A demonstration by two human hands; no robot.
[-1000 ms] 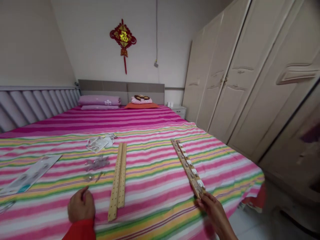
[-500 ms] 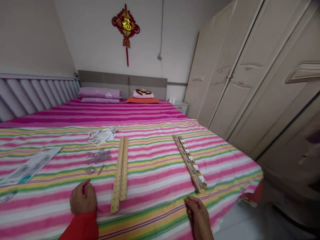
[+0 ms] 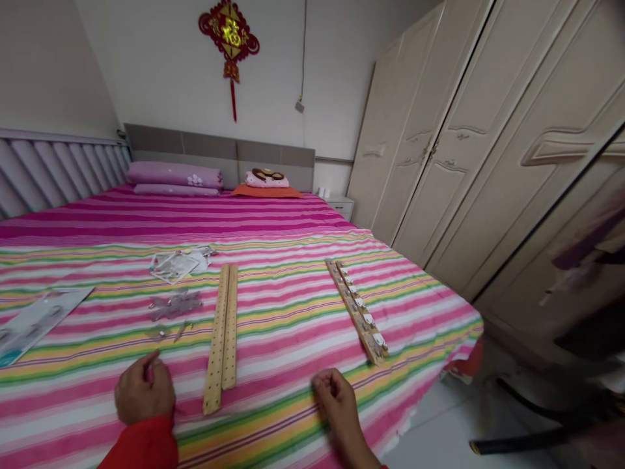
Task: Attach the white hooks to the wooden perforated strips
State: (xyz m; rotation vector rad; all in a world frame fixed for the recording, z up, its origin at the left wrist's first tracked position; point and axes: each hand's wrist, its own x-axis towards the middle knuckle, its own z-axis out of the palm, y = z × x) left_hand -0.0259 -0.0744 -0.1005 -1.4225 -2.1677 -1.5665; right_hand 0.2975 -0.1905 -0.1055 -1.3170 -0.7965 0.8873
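My left hand (image 3: 143, 392) rests on the striped bedspread (image 3: 273, 312), fingers curled in, left of a pair of pale wooden strips (image 3: 221, 334) lying side by side. Whether anything is in that hand is hidden. My right hand (image 3: 336, 398) hovers low over the near edge of the bed, fingers loosely curled and nothing visible in them, between the plain strips and a second pair of wooden strips fitted with metal hooks (image 3: 356, 309). Neither hand touches the strips.
Small clear bags and loose metal parts (image 3: 174, 286) lie left of the plain strips; a printed sheet (image 3: 34, 319) lies at the far left. Pillows (image 3: 176, 177) sit at the headboard. Tall wardrobe doors (image 3: 488, 150) line the right; floor shows beyond the bed corner.
My right hand let go of the near end of the hooked strips and moved left toward the middle. My left hand has barely moved. The view shifted right.
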